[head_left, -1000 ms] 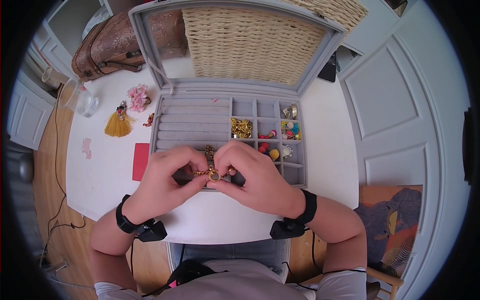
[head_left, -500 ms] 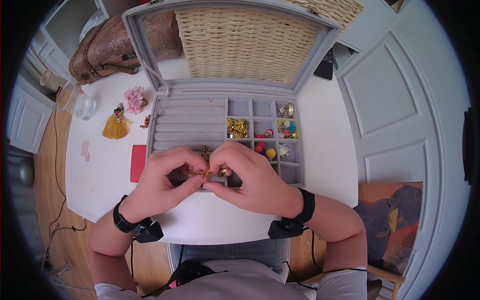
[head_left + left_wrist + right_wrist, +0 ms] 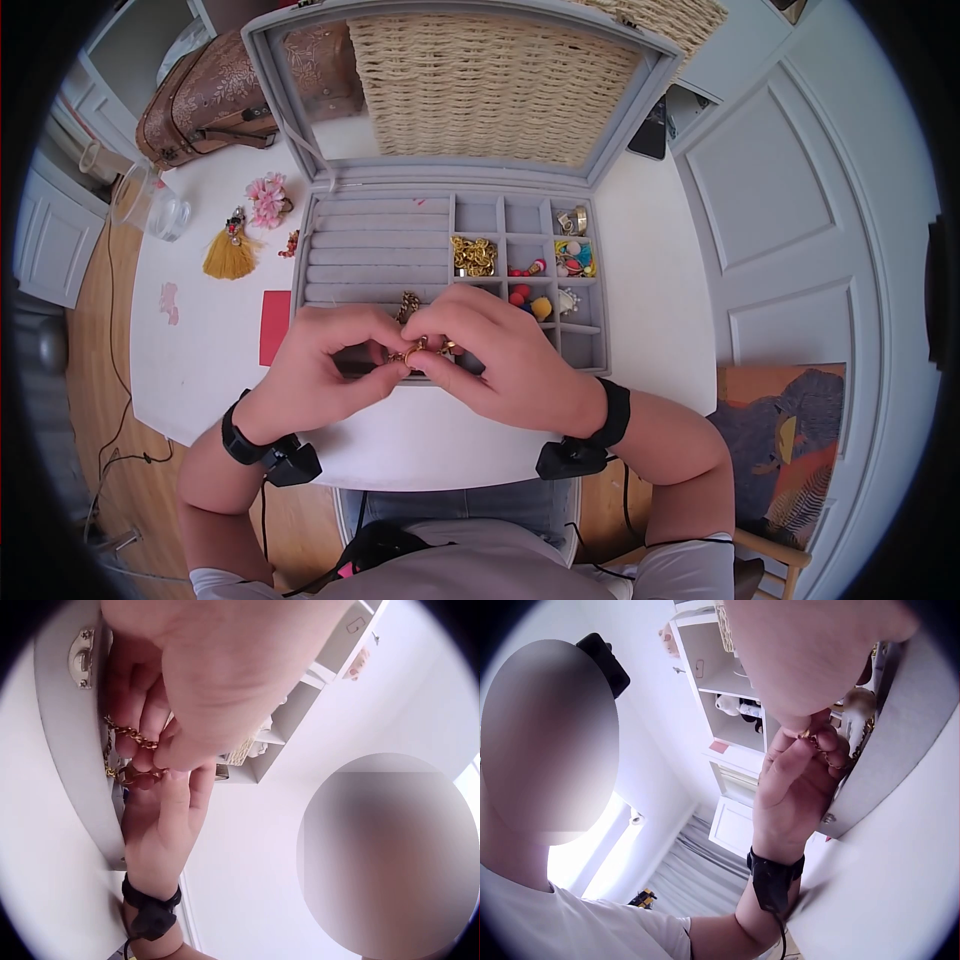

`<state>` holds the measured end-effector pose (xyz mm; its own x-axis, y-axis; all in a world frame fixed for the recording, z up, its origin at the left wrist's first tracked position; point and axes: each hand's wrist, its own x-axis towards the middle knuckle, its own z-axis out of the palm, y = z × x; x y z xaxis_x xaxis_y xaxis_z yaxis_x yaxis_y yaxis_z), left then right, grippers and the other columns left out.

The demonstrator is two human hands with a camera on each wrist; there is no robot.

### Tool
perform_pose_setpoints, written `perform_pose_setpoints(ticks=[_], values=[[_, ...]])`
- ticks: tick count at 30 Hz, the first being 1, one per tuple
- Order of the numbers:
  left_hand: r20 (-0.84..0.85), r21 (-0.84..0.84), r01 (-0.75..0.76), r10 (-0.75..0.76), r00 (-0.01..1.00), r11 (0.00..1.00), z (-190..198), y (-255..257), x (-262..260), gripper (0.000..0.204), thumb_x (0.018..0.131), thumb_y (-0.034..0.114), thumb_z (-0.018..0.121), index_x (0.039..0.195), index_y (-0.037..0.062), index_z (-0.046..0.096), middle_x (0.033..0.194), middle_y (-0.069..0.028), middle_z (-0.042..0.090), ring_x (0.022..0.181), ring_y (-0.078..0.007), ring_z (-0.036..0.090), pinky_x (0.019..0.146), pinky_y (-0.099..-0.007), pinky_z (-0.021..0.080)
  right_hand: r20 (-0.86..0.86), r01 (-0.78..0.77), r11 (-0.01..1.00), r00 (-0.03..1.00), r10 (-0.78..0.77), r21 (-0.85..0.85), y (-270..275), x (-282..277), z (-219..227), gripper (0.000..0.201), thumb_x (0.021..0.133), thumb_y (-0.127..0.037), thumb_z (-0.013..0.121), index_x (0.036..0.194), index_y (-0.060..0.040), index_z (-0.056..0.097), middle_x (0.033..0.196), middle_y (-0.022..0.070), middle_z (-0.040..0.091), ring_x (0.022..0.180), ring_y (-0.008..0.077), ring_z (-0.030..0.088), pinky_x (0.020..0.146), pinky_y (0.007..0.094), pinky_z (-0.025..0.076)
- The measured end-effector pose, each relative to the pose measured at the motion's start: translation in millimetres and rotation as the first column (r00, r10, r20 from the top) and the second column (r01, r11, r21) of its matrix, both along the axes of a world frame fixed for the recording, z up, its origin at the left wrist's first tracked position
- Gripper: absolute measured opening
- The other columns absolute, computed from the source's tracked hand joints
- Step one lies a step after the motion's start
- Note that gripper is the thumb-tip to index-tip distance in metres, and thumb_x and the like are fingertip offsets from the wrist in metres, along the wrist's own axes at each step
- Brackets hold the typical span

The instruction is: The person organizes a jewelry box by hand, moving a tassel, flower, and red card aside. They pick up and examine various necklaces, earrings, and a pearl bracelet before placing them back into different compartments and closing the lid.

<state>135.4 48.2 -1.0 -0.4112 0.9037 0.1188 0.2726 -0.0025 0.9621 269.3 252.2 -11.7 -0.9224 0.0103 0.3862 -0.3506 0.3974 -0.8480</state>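
Observation:
Over the front edge of an open grey jewelry box [image 3: 380,239], both hands meet at a gold chain [image 3: 133,736]. My left hand [image 3: 330,355] pinches the chain near a gold ring-shaped clasp [image 3: 411,353], thumb and fingertips together. My right hand [image 3: 505,350] pinches the other side, its fingertips right at the left hand's. Part of the chain hangs behind the fingers towards the box, and the fingers hide most of the clasp. In the right wrist view a short stretch of chain [image 3: 821,755] runs across the left hand's fingers.
Compartments at the box's right hold gold chains [image 3: 474,256], colourful trinkets [image 3: 576,258] and rings [image 3: 572,221]. The mirrored lid [image 3: 668,75] stands up behind. Left on the table lie a yellow tassel [image 3: 231,257], a pink flower piece [image 3: 268,200], a red card [image 3: 274,328] and a clear cup [image 3: 168,215].
The two hands' fingertips have drawn closer together, covering more of the ring-shaped clasp and chain. The head view has shifted slightly, so the box appears a little further left.

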Motion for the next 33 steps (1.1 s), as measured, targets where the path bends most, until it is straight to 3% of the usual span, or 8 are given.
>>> perform_pose_setpoints(ticks=[6,10,12,14,21,27,29,33], values=[[-0.059,-0.030,0.046,-0.047,0.997,0.999,2.7,0.0,2.4,0.013,0.098,-0.005,0.077,0.110,-0.0013,0.076,0.094,-0.0055,0.078,0.079,-0.0119,0.073,0.071,-0.0263,0.057,-0.037,0.042,0.998,0.998,-0.040,0.052,1.1,0.7,-6.3,0.018,0.099,-0.008,0.078,0.106,-0.0043,0.062,0.097,0.0120,0.064,0.082,0.0334,0.067,0.072,0.0442,0.054],[0.170,-0.030,-0.003,0.008,0.985,1.000,-1.4,-1.6,6.5,0.010,0.103,-0.002,0.072,0.113,-0.0030,0.072,0.098,-0.0059,0.077,0.087,-0.0116,0.073,0.078,-0.0266,0.059,-0.025,0.040,0.998,0.999,-0.039,0.047,1.7,1.1,-6.6,0.018,0.100,-0.010,0.078,0.105,-0.0041,0.061,0.095,0.0123,0.064,0.082,0.0345,0.066,0.072,0.0446,0.053],[0.201,-0.049,0.006,0.004,0.980,0.999,0.4,-5.0,4.0,0.009,0.106,-0.001,0.069,0.115,-0.0029,0.070,0.104,-0.0060,0.077,0.093,-0.0112,0.073,0.083,-0.0266,0.059,-0.052,0.049,0.994,0.998,-0.044,0.100,2.7,1.4,-9.6,0.015,0.102,-0.002,0.075,0.111,-0.0046,0.064,0.098,0.0093,0.066,0.083,0.0251,0.068,0.071,0.0353,0.054],[0.193,-0.183,0.004,0.032,0.981,0.983,0.7,-9.8,0.5,0.010,0.107,-0.003,0.067,0.117,-0.0028,0.068,0.107,-0.0064,0.076,0.100,-0.0120,0.073,0.087,-0.0278,0.060,-0.034,0.050,0.993,0.998,-0.047,0.102,3.7,2.0,-11.0,0.016,0.101,-0.002,0.076,0.112,-0.0046,0.064,0.099,0.0096,0.066,0.083,0.0258,0.068,0.072,0.0353,0.054],[0.237,-0.031,-0.036,0.042,0.970,0.999,-3.6,-2.0,5.9,0.009,0.105,-0.004,0.066,0.114,-0.0042,0.069,0.107,-0.0071,0.078,0.100,-0.0084,0.072,0.087,-0.0265,0.061,-0.088,0.026,0.997,0.996,-0.020,0.073,-1.2,-1.9,-3.3,0.022,0.096,-0.003,0.078,0.112,-0.0041,0.063,0.100,0.0114,0.065,0.088,0.0327,0.068,0.077,0.0434,0.056],[0.094,-0.048,-0.094,0.098,0.991,0.994,1.1,-0.4,8.2,0.012,0.101,-0.006,0.070,0.113,-0.0029,0.071,0.105,-0.0080,0.077,0.095,-0.0120,0.074,0.080,-0.0279,0.062,-0.013,0.017,0.998,1.000,-0.016,0.057,1.1,-0.5,-3.9,0.023,0.094,-0.001,0.078,0.110,-0.0042,0.062,0.100,0.0114,0.064,0.089,0.0310,0.068,0.076,0.0419,0.056],[-0.172,-0.035,-0.056,0.050,0.984,0.998,6.0,0.6,6.0,0.014,0.098,-0.005,0.075,0.112,-0.0012,0.072,0.103,-0.0094,0.075,0.087,-0.0156,0.074,0.073,-0.0284,0.060,-0.026,0.012,0.997,1.000,-0.010,0.079,2.1,-0.4,-6.6,0.023,0.094,-0.002,0.078,0.110,-0.0041,0.062,0.100,0.0115,0.064,0.089,0.0309,0.068,0.076,0.0415,0.056],[-0.193,0.012,-0.039,0.040,0.980,0.999,3.9,1.2,4.5,0.015,0.098,-0.002,0.077,0.112,-0.0003,0.072,0.101,-0.0100,0.073,0.083,-0.0184,0.073,0.070,-0.0289,0.059,0.002,-0.002,0.999,1.000,0.002,0.033,0.0,0.2,-1.2,0.025,0.094,-0.001,0.078,0.112,-0.0042,0.060,0.100,0.0117,0.063,0.088,0.0310,0.067,0.076,0.0410,0.055]])
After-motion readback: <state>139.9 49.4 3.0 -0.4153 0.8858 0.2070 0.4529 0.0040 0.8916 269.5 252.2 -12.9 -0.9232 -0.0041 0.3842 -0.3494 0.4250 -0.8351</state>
